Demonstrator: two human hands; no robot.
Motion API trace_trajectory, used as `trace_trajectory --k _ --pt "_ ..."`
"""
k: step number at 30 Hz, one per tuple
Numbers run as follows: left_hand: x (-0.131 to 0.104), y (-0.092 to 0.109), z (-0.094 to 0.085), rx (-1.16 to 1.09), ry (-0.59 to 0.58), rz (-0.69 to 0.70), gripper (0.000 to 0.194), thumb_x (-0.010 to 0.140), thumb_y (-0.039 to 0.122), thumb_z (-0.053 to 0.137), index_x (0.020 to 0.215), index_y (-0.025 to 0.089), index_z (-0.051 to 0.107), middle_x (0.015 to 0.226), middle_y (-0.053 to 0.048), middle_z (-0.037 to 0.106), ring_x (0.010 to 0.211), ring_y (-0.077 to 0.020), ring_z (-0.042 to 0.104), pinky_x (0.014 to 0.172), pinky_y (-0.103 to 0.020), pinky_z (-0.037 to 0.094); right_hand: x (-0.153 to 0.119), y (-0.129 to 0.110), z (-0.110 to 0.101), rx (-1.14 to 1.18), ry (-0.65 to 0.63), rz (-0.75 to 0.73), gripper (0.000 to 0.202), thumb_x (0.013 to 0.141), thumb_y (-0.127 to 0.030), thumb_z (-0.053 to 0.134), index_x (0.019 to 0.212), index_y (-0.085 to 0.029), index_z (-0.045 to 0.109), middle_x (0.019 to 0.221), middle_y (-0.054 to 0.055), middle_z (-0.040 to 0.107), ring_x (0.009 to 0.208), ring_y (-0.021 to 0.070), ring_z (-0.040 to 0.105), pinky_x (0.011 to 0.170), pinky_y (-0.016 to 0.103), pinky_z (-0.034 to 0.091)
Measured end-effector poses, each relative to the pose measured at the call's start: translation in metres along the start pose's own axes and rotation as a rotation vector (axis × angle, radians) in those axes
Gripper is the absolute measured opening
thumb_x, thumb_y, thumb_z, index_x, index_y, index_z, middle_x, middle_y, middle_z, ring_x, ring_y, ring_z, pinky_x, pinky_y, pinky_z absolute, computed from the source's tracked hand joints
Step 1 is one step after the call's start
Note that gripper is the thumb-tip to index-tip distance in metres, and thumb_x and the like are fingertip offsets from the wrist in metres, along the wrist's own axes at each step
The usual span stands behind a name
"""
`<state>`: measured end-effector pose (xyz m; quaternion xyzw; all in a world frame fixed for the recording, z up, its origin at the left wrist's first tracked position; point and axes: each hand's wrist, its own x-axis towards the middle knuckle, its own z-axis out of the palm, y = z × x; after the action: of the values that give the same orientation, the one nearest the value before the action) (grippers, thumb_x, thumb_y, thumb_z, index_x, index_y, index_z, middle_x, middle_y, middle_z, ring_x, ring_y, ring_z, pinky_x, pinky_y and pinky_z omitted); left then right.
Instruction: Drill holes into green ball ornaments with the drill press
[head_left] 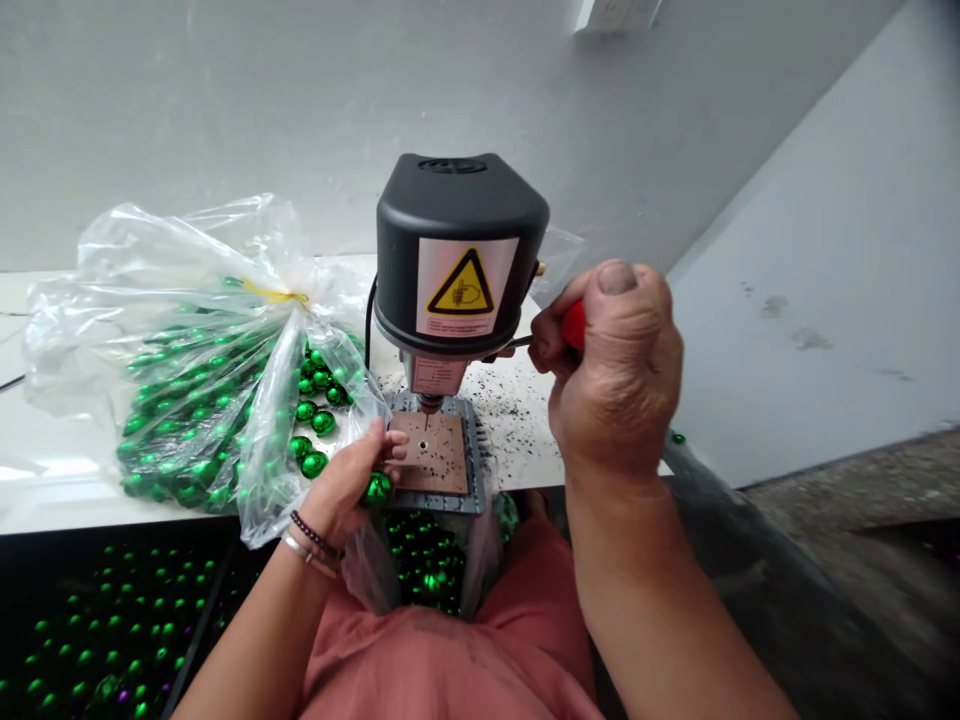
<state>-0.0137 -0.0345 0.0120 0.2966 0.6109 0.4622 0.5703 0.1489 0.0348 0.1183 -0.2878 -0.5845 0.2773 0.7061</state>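
White table (532, 465), fingers close to the drill bit (427, 421)
Right hand (626, 385) wraps the red knob (574, 325) of the lever (520, 342); left hand (354, 475) curls loosely, a green ball (377, 489) at its fingers beside the board (446, 455), its grip unclear. Pulling the lever now could lower the bit onto fingertips; a slack grip could drop the ball, and black chips could unseat it

Head view: wall socket (616, 14) cut off by the top edge. Red knob (574, 325) mostly hidden by the right hand (626, 350); its shape cannot be told. Fine print under the warning triangle (460, 284) too small to read. Dark tray (97, 630), lower left, runs out of frame. Far-right floor (855, 500) blurred.
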Motion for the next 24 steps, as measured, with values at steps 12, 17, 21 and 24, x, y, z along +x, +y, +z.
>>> trace_trajectory --k 12,17,21,24 --pt "-0.001 -0.003 0.005 -0.635 -0.079 -0.133 0.010 0.069 0.002 0.056 0.070 0.011 0.060 0.076 -0.002 0.060 0.080 -0.0117 0.060 0.086 -0.030 0.051 -0.002 0.000 -0.001 0.051 0.009 0.021 0.033 0.081 -0.051 0.045 0.070 -0.020 0.043 0.053 -0.004 0.038 0.046 0.0069 0.040 0.043 0.024 0.033" --pt "0.005 -0.007 0.002 -0.250 -0.023 0.045 0.026 0.069 0.024 0.067 0.093 0.014 0.063 0.076 0.000 0.060 0.065 -0.0077 0.055 0.060 -0.020 0.047 -0.003 0.002 -0.003 0.027 -0.028 0.001 0.031 0.083 -0.049 0.041 0.074 -0.020 0.044 0.055 -0.005 0.038 0.048 0.0056 0.040 0.046 0.022 0.035" --pt "0.014 -0.005 0.000 0.006 0.054 0.166 0.045 0.064 0.025 0.067 0.107 0.015 0.058 0.074 0.002 0.060 0.059 -0.0069 0.051 0.052 -0.018 0.039 -0.004 0.005 -0.005 0.034 -0.044 -0.037 0.029 0.085 -0.047 0.040 0.076 -0.020 0.043 0.056 -0.005 0.038 0.049 0.0052 0.041 0.046 0.021 0.035" --pt "0.023 -0.006 0.002 0.185 0.092 0.239 0.044 0.063 0.026 0.065 0.105 0.015 0.057 0.083 -0.001 0.064 0.071 -0.0125 0.058 0.063 -0.024 0.045 -0.004 0.006 -0.005 0.052 -0.051 -0.049 0.027 0.085 -0.045 0.041 0.076 -0.020 0.044 0.056 -0.005 0.037 0.049 0.0042 0.040 0.045 0.019 0.034"
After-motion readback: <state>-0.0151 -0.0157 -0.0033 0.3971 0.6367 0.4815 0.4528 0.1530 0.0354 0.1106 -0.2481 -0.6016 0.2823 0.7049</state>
